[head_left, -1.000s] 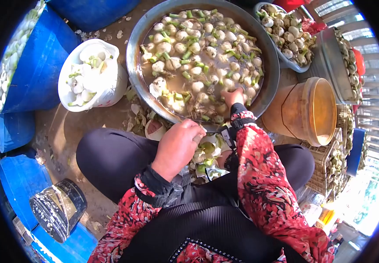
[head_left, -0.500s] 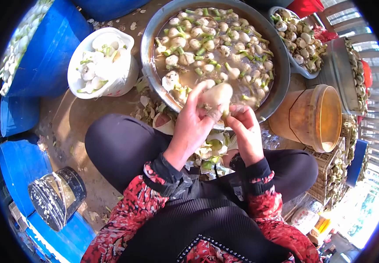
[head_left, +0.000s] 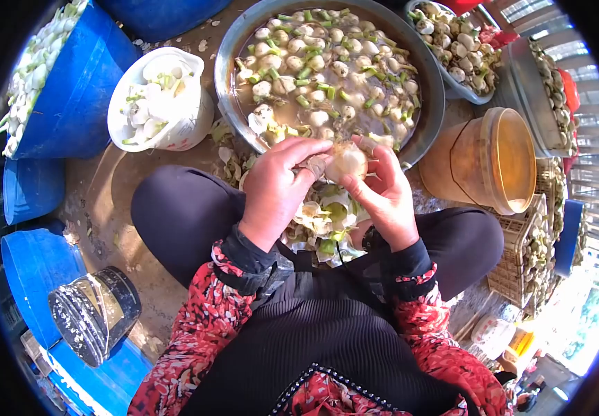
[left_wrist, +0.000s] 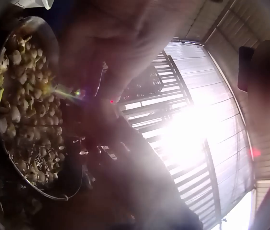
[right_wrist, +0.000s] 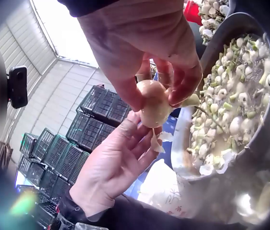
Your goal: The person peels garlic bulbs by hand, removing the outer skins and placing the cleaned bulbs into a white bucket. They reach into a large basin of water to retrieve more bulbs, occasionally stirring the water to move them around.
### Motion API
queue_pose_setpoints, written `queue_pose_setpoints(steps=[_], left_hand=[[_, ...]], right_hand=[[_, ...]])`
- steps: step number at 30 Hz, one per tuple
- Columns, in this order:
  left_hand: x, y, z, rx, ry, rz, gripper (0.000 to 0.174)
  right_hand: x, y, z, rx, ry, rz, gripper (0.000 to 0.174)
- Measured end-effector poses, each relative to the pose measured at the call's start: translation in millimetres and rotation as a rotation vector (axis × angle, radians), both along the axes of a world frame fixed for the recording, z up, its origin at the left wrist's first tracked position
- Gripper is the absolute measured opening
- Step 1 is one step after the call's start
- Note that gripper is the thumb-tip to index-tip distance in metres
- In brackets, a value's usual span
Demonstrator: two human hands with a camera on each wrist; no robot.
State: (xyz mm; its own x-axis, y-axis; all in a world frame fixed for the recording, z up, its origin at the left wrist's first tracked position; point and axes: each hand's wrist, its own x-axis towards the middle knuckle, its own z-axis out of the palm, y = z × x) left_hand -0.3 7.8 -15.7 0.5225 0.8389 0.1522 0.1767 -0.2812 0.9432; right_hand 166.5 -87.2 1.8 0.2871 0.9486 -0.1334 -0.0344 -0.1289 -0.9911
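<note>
Over the near rim of a large metal basin, both hands hold one pale, round garlic bulb with stringy roots at its far end. My right hand pinches it from the right between thumb and fingers. From the left, my left hand grips it, its thumb pressed at the side. In the right wrist view the bulb looks smooth and shiny, and a loose white skin flap hangs by the left fingers. Murky water fills the basin, with many garlic bulbs and short green stalks floating in it.
A white bucket of cleaned bulbs stands left of the basin. Peelings lie between the legs. To the right are an orange bucket and a blue-grey tub of unpeeled bulbs. Blue tubs line the left side.
The right hand came back from the basin water to meet the left at a garlic bulb. Since then the bulb has been turned, its root end now away from the body, and lowered slightly.
</note>
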Motion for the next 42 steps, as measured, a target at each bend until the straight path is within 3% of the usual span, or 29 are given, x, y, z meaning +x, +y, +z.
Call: queue_pose_setpoints(steps=[2, 8, 10, 12, 14, 16, 19, 20, 29, 34, 35, 37, 41, 42], left_hand=[[2, -4, 10, 0.06, 0.157, 0.046, 0.025], [7, -10, 6, 0.248, 0.296, 0.102, 0.017], [6, -9, 2, 0.214, 0.249, 0.118, 0.012], [4, -6, -1, -0.128, 0.036, 0.076, 0.014], [4, -4, 0, -0.197, -0.008, 0.034, 0.015], [7, -7, 12, -0.136, -0.063, 0.029, 0.018], [6, -8, 11, 0.097, 0.081, 0.01, 0.02], [4, -7, 10, 0.193, 0.151, -0.016, 0.02], [8, -9, 18, 0.265, 0.348, -0.005, 0.023], [8, -5, 12, 0.13, 0.213, 0.029, 0.023], [9, -7, 12, 0.153, 0.179, 0.033, 0.023], [10, -8, 10, 0.171, 0.146, 0.034, 0.023], [8, -7, 14, 0.253, 0.295, 0.011, 0.02], [9, -7, 16, 0.242, 0.315, 0.021, 0.019]], right_hand=[[0, -1, -2, 0.055, -0.203, -0.001, 0.057], [-9, -4, -1, 0.022, -0.246, -0.021, 0.053], [-10, -5, 1, -0.009, -0.142, -0.021, 0.052], [-8, -7, 1, -0.045, -0.041, -0.032, 0.051], [-3, -3, -1, 0.039, 0.13, -0.096, 0.047], [0, -3, 0, 0.024, 0.083, -0.112, 0.046], [3, -5, -5, 0.01, -0.261, -0.013, 0.049], [3, -6, -6, 0.01, -0.259, -0.012, 0.049], [3, -9, -16, -0.086, -0.172, -0.006, 0.048], [4, -5, -15, -0.006, -0.012, -0.025, 0.047], [6, -5, -17, -0.007, -0.012, -0.027, 0.047], [10, -9, -24, -0.028, -0.296, -0.011, 0.048], [6, -9, -23, -0.069, -0.355, -0.003, 0.049], [6, -10, -21, -0.076, -0.236, 0.013, 0.05]])
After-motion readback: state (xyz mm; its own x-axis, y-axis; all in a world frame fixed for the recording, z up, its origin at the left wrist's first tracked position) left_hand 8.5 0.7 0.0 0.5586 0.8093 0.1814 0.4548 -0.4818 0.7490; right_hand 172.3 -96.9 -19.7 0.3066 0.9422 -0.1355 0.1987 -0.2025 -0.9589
